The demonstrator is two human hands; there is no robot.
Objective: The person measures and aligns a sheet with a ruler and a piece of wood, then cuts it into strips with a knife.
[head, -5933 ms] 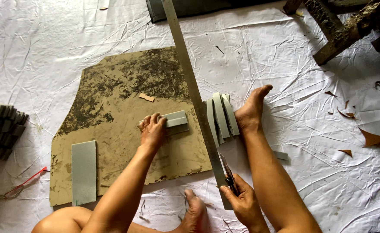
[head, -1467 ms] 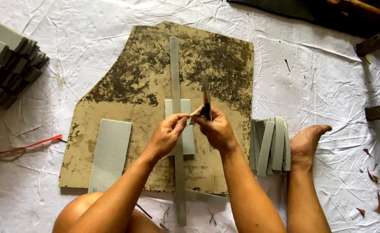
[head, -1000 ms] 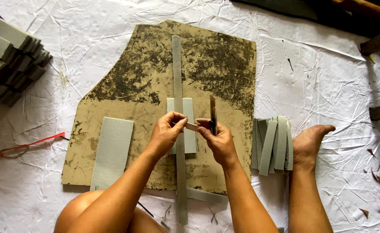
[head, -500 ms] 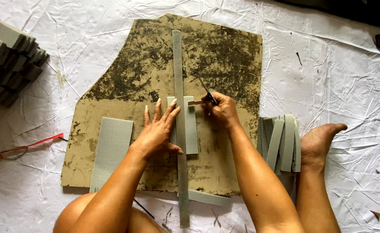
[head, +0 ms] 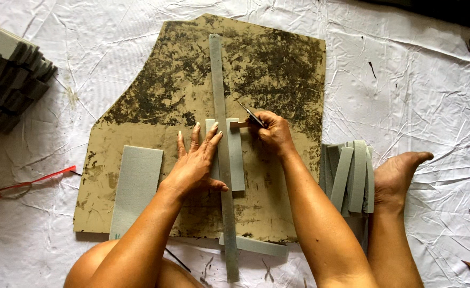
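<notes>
Left hand (head: pixel 195 162) lay flat, fingers spread, pressing the long metal ruler (head: pixel 222 160) onto a grey foam piece (head: pixel 236 160) at the middle of the stained brown board (head: pixel 277 69). Right hand (head: pixel 271 130) was closed around a small knife (head: pixel 250 114) at the ruler's right edge. Cut grey strips (head: pixel 352 176) lay right; stacked grey blocks (head: pixel 11 80) upper left.

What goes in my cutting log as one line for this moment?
left hand: flat on metal ruler and grey strip | right hand: knife at ruler edge | base: stained board
</notes>
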